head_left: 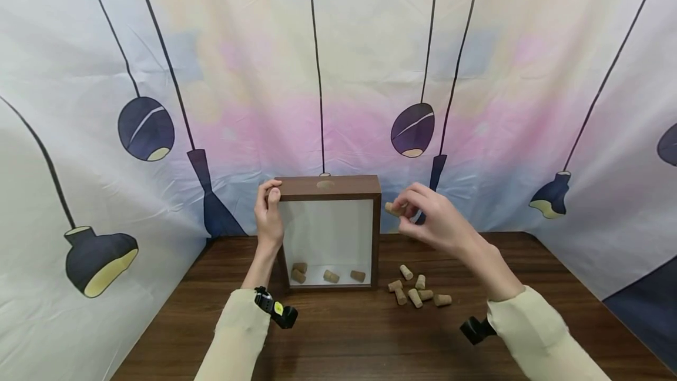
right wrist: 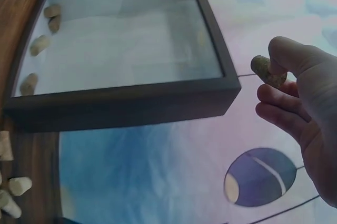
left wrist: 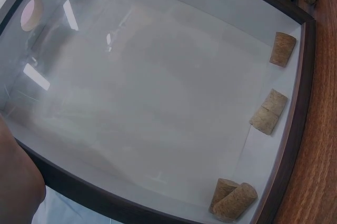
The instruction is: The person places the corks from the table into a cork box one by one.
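A dark wooden shadow-box frame [head_left: 376, 240] with a clear front and white back stands upright on the table. Its top bears a round hole [head_left: 325, 184]. Several corks lie at its bottom, among them one cork [left wrist: 283, 49] near the right corner and a leaning pair at the left. My left hand [head_left: 270, 216] grips the frame's upper left corner, thumb in front. To the right of the frame, at about the height of its top, my right hand [head_left: 431, 216] pinches a cork [right wrist: 267, 70] between thumb and fingers, apart from the frame.
Several loose corks [head_left: 415, 297] lie in a pile on the brown wooden table [head_left: 338, 334], to the right of the frame. Behind hangs a pastel cloth [head_left: 254, 75] printed with lamps. Each wrist wears a small black camera [head_left: 285, 316].
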`<act>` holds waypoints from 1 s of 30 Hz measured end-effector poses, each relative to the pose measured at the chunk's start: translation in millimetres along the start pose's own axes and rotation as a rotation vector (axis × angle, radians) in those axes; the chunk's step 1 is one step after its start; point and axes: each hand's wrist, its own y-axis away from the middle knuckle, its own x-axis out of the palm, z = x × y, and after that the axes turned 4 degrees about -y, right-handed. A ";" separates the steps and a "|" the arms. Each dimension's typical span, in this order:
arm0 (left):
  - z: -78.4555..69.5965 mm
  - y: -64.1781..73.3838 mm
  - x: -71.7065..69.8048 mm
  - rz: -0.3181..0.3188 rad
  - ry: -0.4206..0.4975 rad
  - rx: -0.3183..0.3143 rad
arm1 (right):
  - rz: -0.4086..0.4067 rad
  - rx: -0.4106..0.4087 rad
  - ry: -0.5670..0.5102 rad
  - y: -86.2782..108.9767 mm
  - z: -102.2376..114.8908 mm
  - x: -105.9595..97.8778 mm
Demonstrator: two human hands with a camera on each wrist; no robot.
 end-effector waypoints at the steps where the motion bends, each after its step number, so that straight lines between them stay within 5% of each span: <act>1: -0.2 -0.1 -0.2 0.000 0.003 -0.002 | 0.002 -0.002 0.002 -4.8 1.1 -0.2; 19: 1.3 -0.1 -2.5 0.015 -0.016 0.013 | 0.138 0.045 0.061 -93.7 15.1 20.7; 30: 3.3 0.3 -0.2 0.014 -0.011 0.023 | 0.261 0.141 0.107 -123.7 10.3 44.6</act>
